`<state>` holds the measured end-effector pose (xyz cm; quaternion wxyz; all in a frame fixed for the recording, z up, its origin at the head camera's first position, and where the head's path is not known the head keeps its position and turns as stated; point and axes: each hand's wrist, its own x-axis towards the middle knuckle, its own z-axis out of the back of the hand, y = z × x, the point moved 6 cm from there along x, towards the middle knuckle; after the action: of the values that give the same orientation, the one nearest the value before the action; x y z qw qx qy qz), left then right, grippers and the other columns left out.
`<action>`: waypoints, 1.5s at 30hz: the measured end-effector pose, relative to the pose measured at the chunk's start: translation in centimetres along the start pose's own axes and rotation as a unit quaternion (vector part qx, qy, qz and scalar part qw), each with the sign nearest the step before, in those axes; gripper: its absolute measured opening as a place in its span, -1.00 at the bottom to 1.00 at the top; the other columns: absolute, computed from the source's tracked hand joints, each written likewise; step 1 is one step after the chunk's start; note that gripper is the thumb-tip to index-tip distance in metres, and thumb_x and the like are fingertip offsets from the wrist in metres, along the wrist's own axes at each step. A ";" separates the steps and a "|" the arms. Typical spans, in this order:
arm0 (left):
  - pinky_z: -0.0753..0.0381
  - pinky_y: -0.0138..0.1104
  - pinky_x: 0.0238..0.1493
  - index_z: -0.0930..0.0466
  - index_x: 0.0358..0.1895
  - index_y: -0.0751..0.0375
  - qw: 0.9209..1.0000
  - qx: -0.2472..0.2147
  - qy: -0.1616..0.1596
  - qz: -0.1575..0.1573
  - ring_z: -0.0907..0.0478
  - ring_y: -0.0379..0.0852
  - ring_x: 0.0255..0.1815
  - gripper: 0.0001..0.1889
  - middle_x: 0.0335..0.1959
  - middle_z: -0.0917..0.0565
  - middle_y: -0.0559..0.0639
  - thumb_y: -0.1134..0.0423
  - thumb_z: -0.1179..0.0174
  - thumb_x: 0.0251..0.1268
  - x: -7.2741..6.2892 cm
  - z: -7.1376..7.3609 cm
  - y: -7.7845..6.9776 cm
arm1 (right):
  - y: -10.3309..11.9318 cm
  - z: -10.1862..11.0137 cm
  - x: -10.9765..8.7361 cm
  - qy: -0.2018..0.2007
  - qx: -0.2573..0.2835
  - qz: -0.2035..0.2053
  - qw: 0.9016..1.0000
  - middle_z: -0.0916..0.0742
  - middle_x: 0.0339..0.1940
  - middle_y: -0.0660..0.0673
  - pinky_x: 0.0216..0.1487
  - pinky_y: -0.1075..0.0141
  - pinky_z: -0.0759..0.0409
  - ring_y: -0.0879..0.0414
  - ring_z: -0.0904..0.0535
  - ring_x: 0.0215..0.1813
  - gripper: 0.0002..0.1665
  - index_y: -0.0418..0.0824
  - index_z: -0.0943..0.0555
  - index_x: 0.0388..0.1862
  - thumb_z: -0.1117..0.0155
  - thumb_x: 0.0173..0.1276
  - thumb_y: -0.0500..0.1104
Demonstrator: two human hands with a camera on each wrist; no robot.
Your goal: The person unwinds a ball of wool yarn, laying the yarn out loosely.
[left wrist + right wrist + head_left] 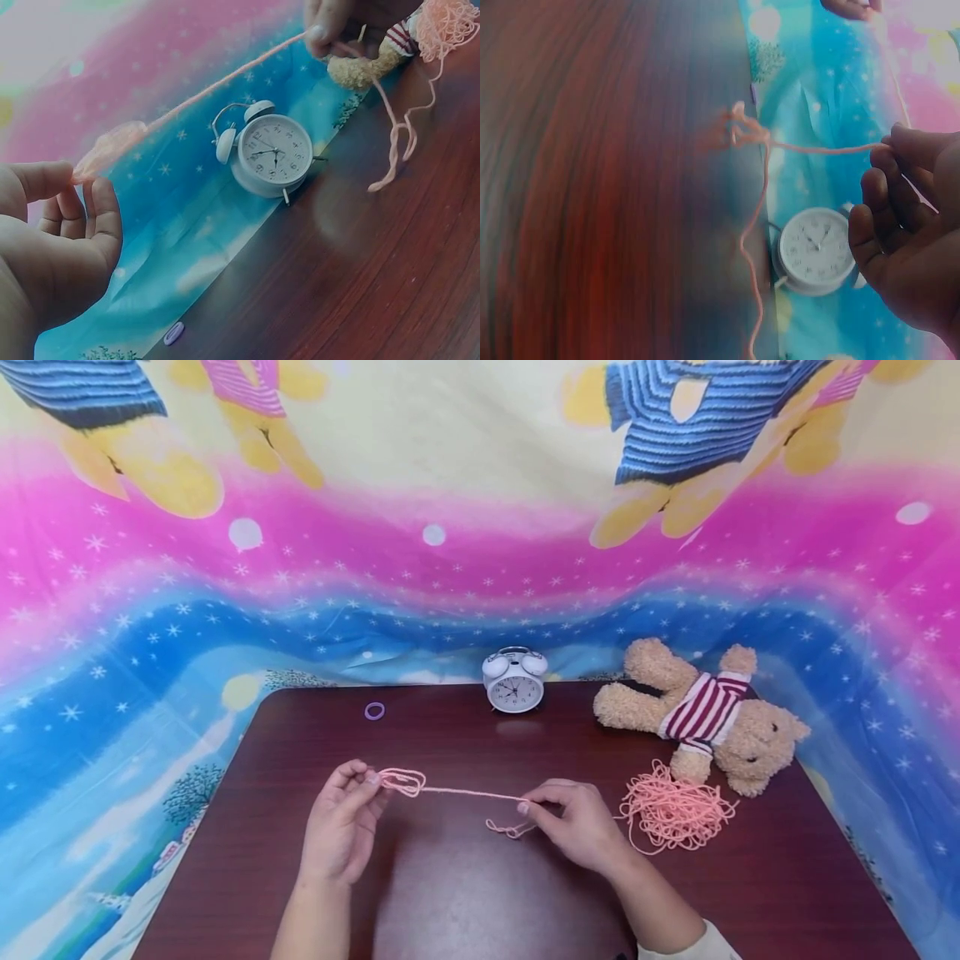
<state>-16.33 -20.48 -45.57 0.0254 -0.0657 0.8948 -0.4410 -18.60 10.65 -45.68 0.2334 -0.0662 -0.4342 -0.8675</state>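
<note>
My left hand (347,822) pinches one end of a small looped bundle of pink yarn (405,782) between thumb and fingertips. From the bundle a taut strand (472,792) runs across to my right hand (577,822), whose thumb and forefinger pinch it. Below the right fingertips a loose looped bit of yarn (512,832) dangles; in the right wrist view this bit (750,135) shows a small knot-like tangle. A slack strand leads on from there to a loose pile of the same yarn (678,810) on the table at the right.
A white twin-bell alarm clock (514,681) stands at the table's back edge. Left of it lies a purple ring-shaped band (374,711). A teddy bear (705,718) in a striped shirt lies behind the yarn pile. Printed cloth (450,635) hangs around the dark table (465,893).
</note>
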 end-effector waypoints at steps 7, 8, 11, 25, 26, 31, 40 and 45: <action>-0.72 -0.37 -0.04 -0.47 -0.07 0.17 1.000 -0.002 -0.026 -0.006 -0.64 -0.17 -0.20 -0.75 -0.22 -0.56 -0.04 0.63 -0.06 0.47 0.0 0.9 -0.5 | -1.2 1.5 -0.7 -0.014 -0.018 -0.014 1.000 -0.76 -0.27 0.33 -0.06 0.29 -0.71 0.35 -0.70 -0.16 -0.94 0.03 -0.83 -0.24 -0.54 0.33 -0.06; -0.72 -0.38 -0.06 -0.46 -0.07 0.17 1.000 -0.003 -0.029 -0.007 -0.64 -0.17 -0.21 -0.74 -0.23 -0.57 -0.04 0.63 -0.06 0.47 0.0 1.0 -0.5 | -1.3 1.7 -0.9 -0.014 -0.020 -0.017 1.000 -0.76 -0.27 0.33 -0.06 0.29 -0.71 0.35 -0.70 -0.17 -0.94 0.03 -0.83 -0.24 -0.54 0.33 -0.07; -0.71 -0.40 -0.09 -0.45 -0.06 0.19 0.999 -0.007 -0.034 -0.014 -0.63 -0.17 -0.22 -0.74 -0.23 -0.58 -0.04 0.66 -0.05 0.46 0.0 1.3 -0.7 | -1.7 2.1 -1.2 -0.014 -0.024 -0.026 0.999 -0.76 -0.26 0.34 -0.06 0.29 -0.71 0.36 -0.70 -0.17 -0.94 0.06 -0.83 -0.23 -0.53 0.33 -0.04; -0.70 -0.38 -0.09 -0.48 -0.08 0.21 0.997 -0.035 -0.060 -0.037 -0.63 -0.15 -0.24 -0.75 -0.25 -0.60 -0.02 0.66 -0.03 0.47 -0.2 3.4 -2.4 | -4.2 5.5 -2.5 -0.047 -0.046 -0.053 0.996 -0.78 -0.26 0.26 -0.09 0.27 -0.70 0.28 -0.72 -0.16 -0.93 -0.02 -0.84 -0.20 -0.52 0.36 -0.11; -0.70 -0.38 -0.09 -0.48 -0.08 0.22 0.997 -0.034 -0.064 -0.036 -0.63 -0.15 -0.24 -0.76 -0.25 -0.60 -0.02 0.64 -0.03 0.48 -0.2 3.6 -2.5 | -4.4 5.9 -2.6 -0.049 -0.046 -0.056 0.996 -0.79 -0.26 0.25 -0.09 0.26 -0.70 0.28 -0.73 -0.16 -0.93 -0.03 -0.84 -0.20 -0.52 0.35 -0.12; -0.70 -0.38 -0.09 -0.50 -0.09 0.21 0.996 -0.040 -0.073 -0.038 -0.62 -0.14 -0.24 -0.81 -0.25 -0.62 -0.01 0.59 -0.05 0.51 -0.5 4.6 -3.0 | -5.4 7.4 -3.3 -0.057 -0.051 -0.080 0.994 -0.80 -0.25 0.21 -0.13 0.29 -0.69 0.28 -0.72 -0.17 -0.92 -0.02 -0.84 -0.19 -0.50 0.39 -0.09; -0.70 -0.35 -0.06 -0.48 -0.05 0.23 0.994 -0.067 -0.048 -0.066 -0.67 -0.07 -0.15 -0.85 -0.20 -0.65 0.04 0.54 0.00 0.58 -0.7 5.4 -4.1 | -6.8 10.0 -4.7 -0.068 -0.075 -0.123 0.987 -0.83 -0.08 -0.10 -0.19 0.30 -0.72 0.15 -0.73 -0.11 -0.90 -0.04 -0.84 -0.16 -0.48 0.40 -0.09; -0.70 -0.34 -0.06 -0.48 -0.05 0.27 0.991 -0.088 -0.050 -0.082 -0.68 -0.04 -0.15 -0.85 -0.20 -0.67 0.09 0.55 0.04 0.58 -1.0 6.3 -5.0 | -7.6 11.8 -5.5 -0.072 -0.091 -0.132 0.984 -0.82 -0.06 -0.11 -0.22 0.38 -0.70 0.25 -0.70 -0.12 -0.89 -0.07 -0.83 -0.16 -0.45 0.43 -0.09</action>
<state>-14.24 -28.32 -45.44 0.0274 -0.1630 0.9194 -0.3570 -18.32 25.69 -45.70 0.0780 -0.0916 -0.3741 -0.9196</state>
